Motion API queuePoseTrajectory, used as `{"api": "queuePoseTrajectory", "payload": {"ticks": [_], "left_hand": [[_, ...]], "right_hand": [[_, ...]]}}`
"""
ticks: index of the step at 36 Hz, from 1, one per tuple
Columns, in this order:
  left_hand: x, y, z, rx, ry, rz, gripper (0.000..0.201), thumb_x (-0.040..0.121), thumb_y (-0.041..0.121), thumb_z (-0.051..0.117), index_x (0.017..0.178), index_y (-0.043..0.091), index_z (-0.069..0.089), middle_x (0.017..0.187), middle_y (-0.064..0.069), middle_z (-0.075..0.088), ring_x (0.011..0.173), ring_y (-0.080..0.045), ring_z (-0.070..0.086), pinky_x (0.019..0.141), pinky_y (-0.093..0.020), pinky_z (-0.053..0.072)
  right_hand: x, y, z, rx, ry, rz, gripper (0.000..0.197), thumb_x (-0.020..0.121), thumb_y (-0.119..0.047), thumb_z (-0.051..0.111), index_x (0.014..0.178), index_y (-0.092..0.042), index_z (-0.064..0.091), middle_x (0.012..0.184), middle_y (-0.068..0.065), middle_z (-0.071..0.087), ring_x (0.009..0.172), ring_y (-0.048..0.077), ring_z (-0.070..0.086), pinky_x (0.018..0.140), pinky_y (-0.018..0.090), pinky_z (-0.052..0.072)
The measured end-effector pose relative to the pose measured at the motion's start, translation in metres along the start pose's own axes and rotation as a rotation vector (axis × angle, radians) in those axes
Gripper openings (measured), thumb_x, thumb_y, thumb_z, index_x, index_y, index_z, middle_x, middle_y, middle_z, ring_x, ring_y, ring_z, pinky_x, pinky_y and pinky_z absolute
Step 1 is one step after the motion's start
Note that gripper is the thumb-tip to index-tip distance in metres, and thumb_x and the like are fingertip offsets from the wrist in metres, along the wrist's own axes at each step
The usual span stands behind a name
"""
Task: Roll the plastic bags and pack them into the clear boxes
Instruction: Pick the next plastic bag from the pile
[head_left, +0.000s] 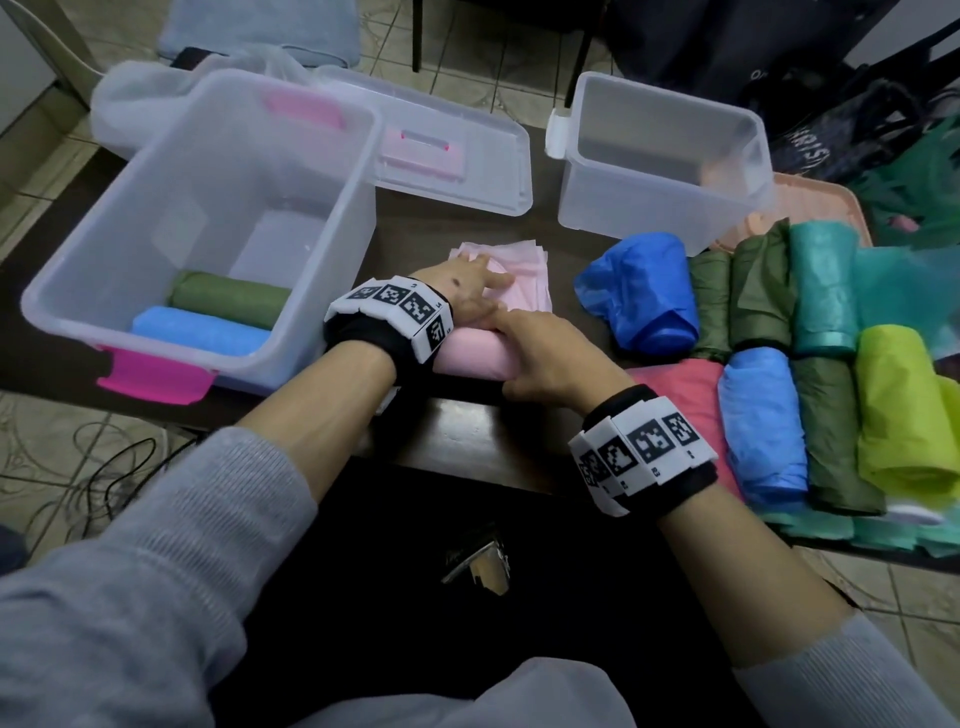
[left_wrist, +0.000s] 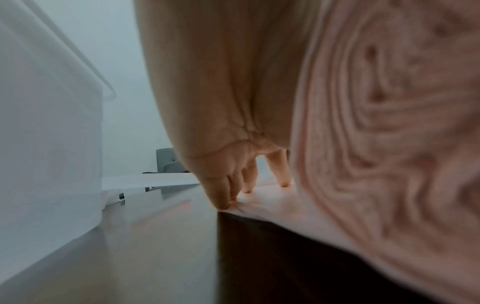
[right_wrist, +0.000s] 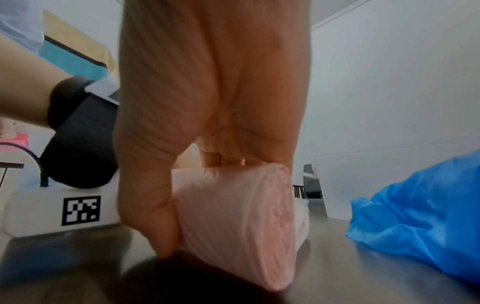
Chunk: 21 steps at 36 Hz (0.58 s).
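Pink bag roll (head_left: 475, 358) lay at table's (head_left: 467, 441) near edge; right hand (head_left: 550, 364) gripped it, left hand (head_left: 462, 291) flat-fingered, pinning the unrolled tail taut.

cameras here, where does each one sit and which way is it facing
Head: worn on the head, looking down at the table, the clear box, both forearms and hands.
Left wrist: low under the left hand, looking along its fingers pressing flat pink plastic; the roll's spiral end is beside it.
Right wrist: low under the right hand, looking at its grip on the pink bag roll, with the left wristband visible.
Shared: all three show the pink bag roll.
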<state>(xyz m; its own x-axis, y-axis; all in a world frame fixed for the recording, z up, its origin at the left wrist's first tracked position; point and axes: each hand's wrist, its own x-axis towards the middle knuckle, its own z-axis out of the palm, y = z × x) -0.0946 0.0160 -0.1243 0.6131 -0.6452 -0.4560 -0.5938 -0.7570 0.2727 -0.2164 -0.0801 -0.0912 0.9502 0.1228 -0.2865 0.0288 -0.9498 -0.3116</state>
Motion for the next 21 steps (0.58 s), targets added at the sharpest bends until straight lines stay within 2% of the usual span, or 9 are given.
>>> {"api": "queuePoseTrajectory", "payload": {"ticks": [4,8,11,14,16,19,21], "left_hand": [[-0.003,0.0,0.0,-0.02,0.013,0.013,0.046,0.1,0.038,0.039,0.145,0.033,0.033,0.153,-0.003,0.023,0.141,-0.028,0.02,0.112,-0.038,0.019],[-0.005,0.0,0.001,-0.028,0.034,0.018,0.046,0.1,0.034,0.039,0.145,0.033,0.034,0.151,-0.004,0.026,0.139,-0.028,0.023,0.111,-0.037,0.021],[-0.007,0.001,0.002,-0.048,0.051,0.02,0.045,0.1,0.03,0.038,0.145,0.032,0.035,0.15,-0.003,0.028,0.138,-0.027,0.025,0.11,-0.036,0.022],[-0.009,0.004,0.003,-0.059,0.063,0.016,0.046,0.099,0.029,0.04,0.144,0.032,0.036,0.151,-0.001,0.027,0.138,-0.027,0.025,0.111,-0.037,0.022],[-0.011,0.005,0.005,-0.069,0.068,0.011,0.047,0.097,0.027,0.042,0.144,0.031,0.036,0.151,-0.002,0.028,0.137,-0.027,0.026,0.11,-0.037,0.023],[-0.015,0.006,0.007,-0.094,0.083,0.005,0.048,0.096,0.024,0.046,0.142,0.029,0.038,0.148,-0.004,0.031,0.136,-0.028,0.028,0.108,-0.036,0.025],[-0.018,0.007,0.006,-0.125,0.101,-0.004,0.047,0.095,0.023,0.049,0.141,0.026,0.041,0.147,-0.005,0.033,0.136,-0.028,0.029,0.108,-0.036,0.026]], "right_hand": [[-0.003,-0.003,0.005,0.009,0.02,-0.002,0.056,0.072,-0.015,0.067,0.127,-0.019,0.052,0.116,0.007,0.062,0.106,0.027,0.056,0.07,0.024,0.031],[-0.005,-0.004,0.011,0.067,0.024,0.035,0.055,0.072,-0.014,0.068,0.123,-0.018,0.05,0.114,0.007,0.062,0.104,0.028,0.056,0.069,0.025,0.032],[-0.006,-0.001,0.01,0.155,0.008,0.075,0.05,0.071,-0.013,0.071,0.114,-0.014,0.044,0.108,0.009,0.06,0.096,0.028,0.056,0.068,0.028,0.034],[-0.005,0.002,0.005,0.195,-0.04,0.079,0.046,0.069,-0.014,0.075,0.107,-0.012,0.048,0.102,0.006,0.058,0.091,0.022,0.053,0.069,0.029,0.038],[-0.005,0.005,0.002,0.198,-0.061,0.082,0.046,0.068,-0.016,0.078,0.106,-0.012,0.051,0.1,0.002,0.055,0.088,0.016,0.048,0.069,0.026,0.036],[-0.005,0.009,0.002,0.195,-0.073,0.095,0.046,0.068,-0.021,0.081,0.106,-0.014,0.056,0.099,-0.004,0.051,0.09,0.013,0.047,0.07,0.022,0.034],[-0.004,0.012,0.002,0.199,-0.076,0.11,0.048,0.068,-0.024,0.082,0.11,-0.015,0.059,0.102,-0.003,0.045,0.093,0.012,0.045,0.073,0.021,0.033]]}}
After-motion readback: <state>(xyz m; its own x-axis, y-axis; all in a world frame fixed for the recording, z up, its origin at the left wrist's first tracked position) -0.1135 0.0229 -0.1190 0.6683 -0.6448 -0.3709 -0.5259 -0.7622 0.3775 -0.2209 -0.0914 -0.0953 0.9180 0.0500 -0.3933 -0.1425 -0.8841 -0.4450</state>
